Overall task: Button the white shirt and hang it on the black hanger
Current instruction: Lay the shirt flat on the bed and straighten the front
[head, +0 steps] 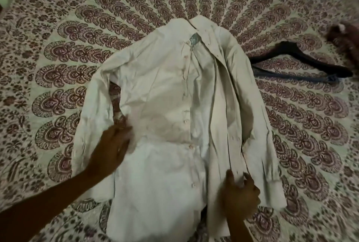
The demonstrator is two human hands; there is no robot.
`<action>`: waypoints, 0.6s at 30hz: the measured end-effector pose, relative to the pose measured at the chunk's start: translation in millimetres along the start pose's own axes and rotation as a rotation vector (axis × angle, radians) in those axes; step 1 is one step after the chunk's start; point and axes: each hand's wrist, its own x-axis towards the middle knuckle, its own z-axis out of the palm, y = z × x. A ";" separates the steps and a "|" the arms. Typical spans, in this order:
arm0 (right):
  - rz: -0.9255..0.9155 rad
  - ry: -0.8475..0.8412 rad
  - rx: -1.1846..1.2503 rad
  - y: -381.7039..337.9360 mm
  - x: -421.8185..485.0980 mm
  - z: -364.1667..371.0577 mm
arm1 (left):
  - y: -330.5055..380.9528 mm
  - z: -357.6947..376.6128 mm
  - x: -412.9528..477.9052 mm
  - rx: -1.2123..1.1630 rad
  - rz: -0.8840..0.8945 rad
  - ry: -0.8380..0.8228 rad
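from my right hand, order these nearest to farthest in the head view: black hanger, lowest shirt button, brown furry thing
1. Lowest shirt button, just left of the right hand, which grips the white shirt.
2. Black hanger, farther up and right, on the bedspread.
3. Brown furry thing, at the far upper-right edge.

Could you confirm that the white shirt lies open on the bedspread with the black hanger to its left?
Not quite: the head view shows the black hanger lying to the right of the white shirt, not its left; the shirt does lie open on the bedspread.
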 end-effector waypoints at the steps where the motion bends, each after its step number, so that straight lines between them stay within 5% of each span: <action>1: -0.002 -0.041 0.025 8.9 -0.7 -6.2 | 5.8 8.3 -23.8 -0.072 -0.013 -0.020; 7: -0.056 -0.286 0.029 42.1 2.1 -36.8 | 23.7 45.6 -121.8 -0.252 -0.290 0.022; 10: -0.116 -0.368 0.002 52.2 2.0 -48.8 | 27.1 51.5 -137.7 -0.257 -0.588 0.063; 14: -0.098 -0.564 0.015 68.9 3.6 -56.6 | 15.2 54.5 -143.8 -0.285 -0.654 0.020; 18: -0.066 -0.192 0.200 69.9 3.8 -78.6 | 10.7 47.4 -139.8 -0.232 -0.640 0.042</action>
